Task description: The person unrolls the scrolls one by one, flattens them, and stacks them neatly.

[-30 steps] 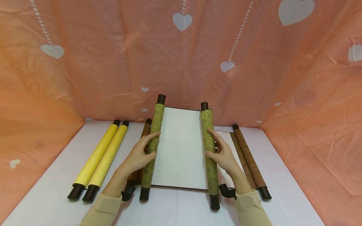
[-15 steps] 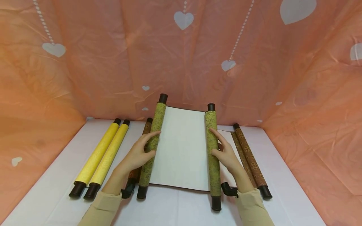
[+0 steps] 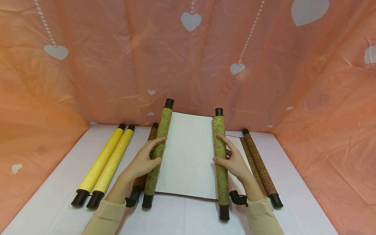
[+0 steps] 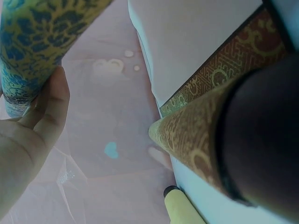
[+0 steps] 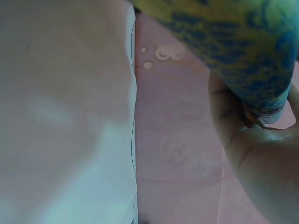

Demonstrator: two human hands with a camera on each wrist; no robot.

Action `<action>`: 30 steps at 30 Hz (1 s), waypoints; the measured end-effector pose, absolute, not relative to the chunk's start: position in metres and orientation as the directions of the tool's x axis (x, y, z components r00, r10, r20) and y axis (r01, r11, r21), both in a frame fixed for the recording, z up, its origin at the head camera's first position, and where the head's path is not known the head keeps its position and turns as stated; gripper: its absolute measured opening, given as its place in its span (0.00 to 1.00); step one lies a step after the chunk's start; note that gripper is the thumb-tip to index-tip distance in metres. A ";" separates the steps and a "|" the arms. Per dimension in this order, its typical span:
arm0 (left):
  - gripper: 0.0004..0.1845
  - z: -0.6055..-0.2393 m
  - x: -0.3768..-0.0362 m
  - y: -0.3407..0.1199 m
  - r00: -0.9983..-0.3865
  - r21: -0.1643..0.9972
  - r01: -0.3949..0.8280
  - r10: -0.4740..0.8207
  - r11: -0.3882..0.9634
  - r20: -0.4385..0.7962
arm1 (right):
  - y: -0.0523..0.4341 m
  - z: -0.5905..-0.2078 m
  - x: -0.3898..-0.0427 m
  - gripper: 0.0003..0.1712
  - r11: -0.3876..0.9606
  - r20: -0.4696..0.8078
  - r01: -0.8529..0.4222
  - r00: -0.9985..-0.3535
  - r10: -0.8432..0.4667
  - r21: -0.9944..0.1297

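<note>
Both hands hold a partly unrolled scroll, with blank white paper (image 3: 188,156) between two green-yellow patterned rollers with dark end knobs. My left hand (image 3: 144,161) grips the left roller (image 3: 164,122), thumb and fingers around its middle. Opposite, my right hand (image 3: 234,162) holds the right roller (image 3: 219,127) the same way. The left wrist view shows blue floral figures on the left roller (image 4: 42,28), with fingers wrapped behind it. Beneath the raised scroll lies a brown patterned scroll (image 3: 258,160), opened out on the table; its left roller (image 3: 153,133) is partly hidden by the left hand.
A yellow scroll (image 3: 114,156), its two rollers side by side, lies at the left of the white table (image 3: 173,218). Orange cloth (image 3: 164,58) with pale hearts rises behind and on both sides. A dark wrist strap piece (image 3: 237,197) sits by the right wrist.
The right roller has shifted a little to the right, so more white paper shows between the rollers. My right thumb has slid back left across its roller. The left hand has hardly moved.
</note>
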State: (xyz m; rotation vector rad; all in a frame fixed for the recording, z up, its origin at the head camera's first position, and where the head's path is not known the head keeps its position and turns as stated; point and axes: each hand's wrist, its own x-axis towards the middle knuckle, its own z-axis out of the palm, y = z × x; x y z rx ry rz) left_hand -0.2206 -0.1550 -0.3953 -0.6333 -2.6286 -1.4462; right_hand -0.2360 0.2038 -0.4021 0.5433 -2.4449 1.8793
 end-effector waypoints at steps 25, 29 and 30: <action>0.33 -0.392 -0.223 -0.160 -0.938 0.793 0.339 0.245 0.506 0.245 | 0.226 -0.393 -0.236 0.50 0.207 0.252 -0.322 -0.919 -0.303 -0.924; 0.33 -0.391 -0.222 -0.159 -0.945 0.811 0.310 0.250 0.496 0.209 | 0.226 -0.395 -0.236 0.49 0.247 0.234 -0.298 -0.938 -0.257 -0.922; 0.33 -0.390 -0.222 -0.159 -0.947 0.816 0.303 0.250 0.492 0.202 | 0.226 -0.395 -0.236 0.50 0.254 0.233 -0.294 -0.942 -0.242 -0.921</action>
